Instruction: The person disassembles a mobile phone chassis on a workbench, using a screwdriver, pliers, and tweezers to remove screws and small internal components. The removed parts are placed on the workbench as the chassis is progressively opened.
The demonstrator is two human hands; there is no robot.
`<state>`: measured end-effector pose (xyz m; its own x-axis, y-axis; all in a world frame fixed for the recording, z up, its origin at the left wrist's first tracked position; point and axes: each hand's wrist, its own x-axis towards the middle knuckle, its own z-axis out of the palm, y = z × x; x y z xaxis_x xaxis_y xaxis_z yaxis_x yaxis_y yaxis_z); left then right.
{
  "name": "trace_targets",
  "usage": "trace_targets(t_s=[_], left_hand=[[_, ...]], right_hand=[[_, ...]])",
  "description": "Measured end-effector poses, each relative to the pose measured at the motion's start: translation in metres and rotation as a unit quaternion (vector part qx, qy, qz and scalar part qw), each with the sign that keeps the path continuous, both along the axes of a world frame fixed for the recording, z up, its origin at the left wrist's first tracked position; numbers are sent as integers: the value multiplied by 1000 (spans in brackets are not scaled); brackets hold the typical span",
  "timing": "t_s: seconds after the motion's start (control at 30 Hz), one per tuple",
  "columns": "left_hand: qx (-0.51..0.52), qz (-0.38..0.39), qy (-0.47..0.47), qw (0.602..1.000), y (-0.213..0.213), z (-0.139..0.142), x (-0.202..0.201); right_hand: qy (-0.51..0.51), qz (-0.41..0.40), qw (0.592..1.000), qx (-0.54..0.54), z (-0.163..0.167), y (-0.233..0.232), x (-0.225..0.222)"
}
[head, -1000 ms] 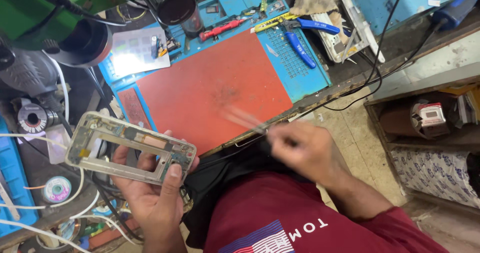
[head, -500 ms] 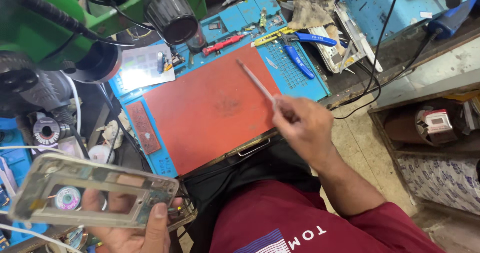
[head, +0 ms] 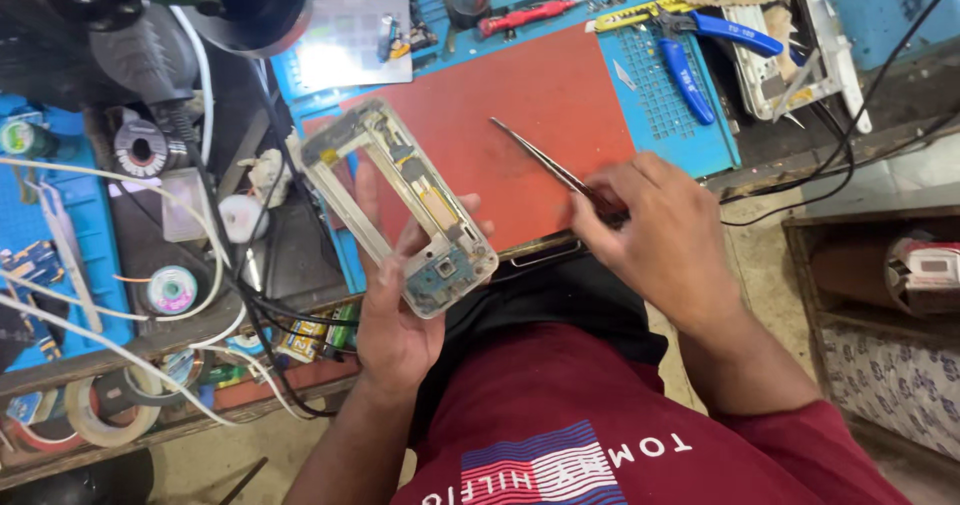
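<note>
My left hand (head: 395,310) grips a bare phone mid-frame (head: 398,205), a silver metal frame with a small circuit board at its near end, held over the left edge of the red work mat (head: 520,105). My right hand (head: 665,240) holds thin metal tweezers (head: 545,160) whose tips point up-left over the mat, a short way right of the frame and not touching it. Both hands hover above the bench's front edge, over my lap.
Blue-handled pliers (head: 690,60), a red-handled tool (head: 525,15) and a yellow cutter lie on the blue mat (head: 680,125) behind. A microscope (head: 150,15), solder spool (head: 172,290), tape rolls and white cables crowd the left. Black cables run at right.
My left hand has brought the phone frame up and rightward, turning it from flat to steeply angled. My right hand with the tweezers has moved a little toward it; the view shifted.
</note>
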<state>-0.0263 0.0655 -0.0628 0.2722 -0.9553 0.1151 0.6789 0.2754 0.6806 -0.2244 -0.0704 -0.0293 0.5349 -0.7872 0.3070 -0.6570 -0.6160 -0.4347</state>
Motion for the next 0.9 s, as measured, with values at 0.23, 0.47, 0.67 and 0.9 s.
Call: trace_targets(t_s=[0.23,0.47,0.67,0.9], left_hand=[[1,-14,8,1000,-21,1,-10],[2,-43,34,999,-27,-6,-19],[-21,-53,57,997,-35,-11,-28],[-36,-65,63,995,-36,-12,-28]], right_hand=[[-161,-2,978,131,-15,-19,-16],[-540,82,777,313,-57,17,-26],[-467,195,823,258,-60,38,-21],[-471,216,820,243,-58,33,-20]])
